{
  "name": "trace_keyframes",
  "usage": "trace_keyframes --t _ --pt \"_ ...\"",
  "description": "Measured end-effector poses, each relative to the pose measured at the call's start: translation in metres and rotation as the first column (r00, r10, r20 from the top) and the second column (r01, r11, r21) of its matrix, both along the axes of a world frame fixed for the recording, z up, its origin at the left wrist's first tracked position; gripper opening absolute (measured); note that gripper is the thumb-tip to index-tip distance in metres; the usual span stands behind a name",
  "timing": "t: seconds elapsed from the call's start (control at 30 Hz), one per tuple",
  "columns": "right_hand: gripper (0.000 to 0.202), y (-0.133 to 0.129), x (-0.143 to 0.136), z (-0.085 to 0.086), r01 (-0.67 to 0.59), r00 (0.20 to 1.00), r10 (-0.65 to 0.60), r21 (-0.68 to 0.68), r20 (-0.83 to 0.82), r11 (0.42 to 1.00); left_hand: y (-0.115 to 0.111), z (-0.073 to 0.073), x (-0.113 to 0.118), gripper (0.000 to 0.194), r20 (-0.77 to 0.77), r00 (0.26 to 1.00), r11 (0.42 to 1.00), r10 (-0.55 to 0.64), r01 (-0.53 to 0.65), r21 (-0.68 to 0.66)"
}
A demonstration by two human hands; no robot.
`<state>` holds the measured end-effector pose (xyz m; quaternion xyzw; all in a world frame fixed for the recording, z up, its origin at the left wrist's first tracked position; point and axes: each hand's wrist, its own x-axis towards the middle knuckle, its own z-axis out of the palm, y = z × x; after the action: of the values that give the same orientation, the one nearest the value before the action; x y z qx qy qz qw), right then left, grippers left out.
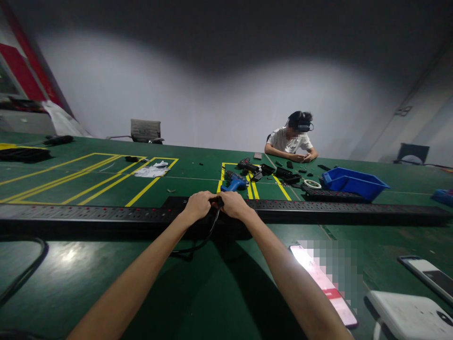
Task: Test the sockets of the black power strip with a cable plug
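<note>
Long black power strips (116,215) with rows of sockets and small red marks lie across the green table. Over their middle, my left hand (200,206) and my right hand (233,204) meet, both closed on a small dark piece at the end of a black cable (211,232). The fingertips partly hide that piece. From there the cable hangs down in front of the strips and curves left on the tabletop. Just behind my right hand lies a blue power drill (234,182).
A blue bin (356,183), a tape roll (312,184) and black parts lie at the back right, near a seated person (292,139). A lit phone (325,285) and a white device (410,314) are at the front right. White gloves (153,170) lie back left.
</note>
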<state>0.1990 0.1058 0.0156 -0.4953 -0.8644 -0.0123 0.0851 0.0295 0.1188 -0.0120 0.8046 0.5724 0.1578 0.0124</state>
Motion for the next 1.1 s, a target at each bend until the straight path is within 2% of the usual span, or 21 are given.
trace_keyframes --t 0.23,0.3,0.4,0.47,0.63,0.77,0.87,1.0,1.1 --pt "0.034 -0.004 0.014 0.004 -0.121 0.990 0.117 -0.044 -0.073 0.992 0.001 -0.002 -0.002 0.048 0.006 1.000 0.999 -0.007 0.007 0.040" --pt "0.042 -0.003 0.011 0.003 -0.082 0.993 0.075 -0.068 -0.090 0.994 0.000 -0.002 -0.001 0.047 -0.011 1.000 0.999 -0.009 0.009 0.050" --pt "0.056 -0.002 0.004 -0.003 0.048 0.992 -0.058 -0.092 -0.109 0.995 -0.001 -0.002 0.000 0.042 -0.035 0.999 0.998 0.005 -0.003 0.055" --pt "0.058 -0.004 0.000 -0.008 0.094 0.988 -0.103 -0.076 -0.117 0.993 -0.002 -0.002 0.000 0.041 -0.034 0.999 0.999 0.009 -0.008 0.054" --pt "0.053 -0.013 -0.004 -0.017 0.115 0.989 -0.112 0.025 -0.093 0.993 -0.002 -0.003 0.000 0.044 -0.013 1.000 0.999 0.004 -0.003 0.053" --pt "0.053 -0.017 -0.005 -0.019 0.113 0.988 -0.107 0.043 -0.114 0.993 -0.001 -0.003 0.000 0.047 -0.008 1.000 0.999 0.006 -0.005 0.050" --pt "0.050 -0.014 0.001 -0.018 0.091 0.982 -0.090 -0.006 -0.167 0.996 0.000 -0.004 0.000 0.047 -0.008 1.000 0.999 0.008 -0.007 0.043" --pt "0.037 -0.005 0.013 -0.016 -0.015 0.968 -0.003 -0.067 -0.253 0.998 0.001 -0.005 -0.001 0.048 0.004 1.000 0.999 -0.002 0.002 0.047" --pt "0.042 -0.001 0.018 -0.014 -0.075 0.966 0.062 -0.041 -0.253 0.996 0.001 -0.005 -0.001 0.047 0.013 1.000 0.999 -0.003 0.002 0.047"
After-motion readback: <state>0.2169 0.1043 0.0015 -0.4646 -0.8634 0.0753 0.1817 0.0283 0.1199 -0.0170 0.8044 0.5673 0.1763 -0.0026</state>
